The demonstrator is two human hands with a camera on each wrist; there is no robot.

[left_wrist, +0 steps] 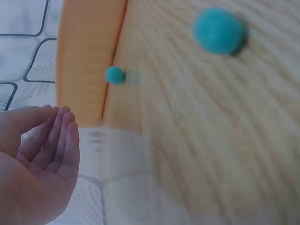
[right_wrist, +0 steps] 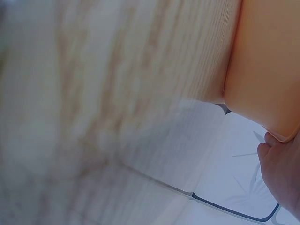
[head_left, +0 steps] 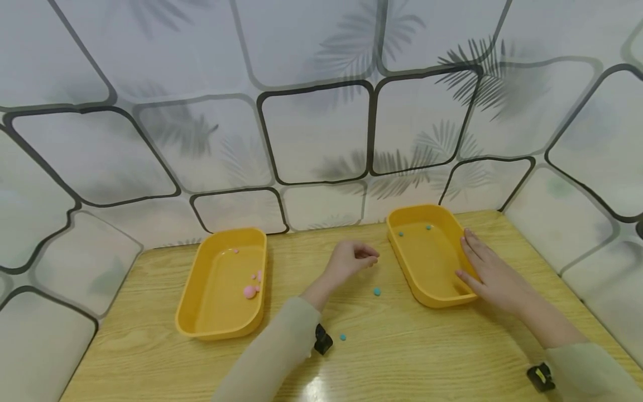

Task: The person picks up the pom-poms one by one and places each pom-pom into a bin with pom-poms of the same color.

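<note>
In the head view my left hand [head_left: 349, 261] hovers over the table between two yellow trays, its fingers loosely bent. The left wrist view has thumb and fingertips close together, with nothing visible between them. Below and right of this hand lies a small blue ball [head_left: 377, 291]; another blue ball [head_left: 343, 337] is nearer me, by the left wrist. My right hand [head_left: 494, 273] rests on the right rim of the right tray [head_left: 419, 279], fingers straight and thumb over the edge. Inside that tray sit two small blue balls, one at the back [head_left: 428, 227] and one at left [head_left: 401, 234].
At the left stands the other yellow tray [head_left: 221, 329], with several pink balls [head_left: 249, 291] of differing sizes, mostly along its right side. Patterned cloth walls [head_left: 321, 139] border the wooden table [head_left: 402, 357] at the back and both sides.
</note>
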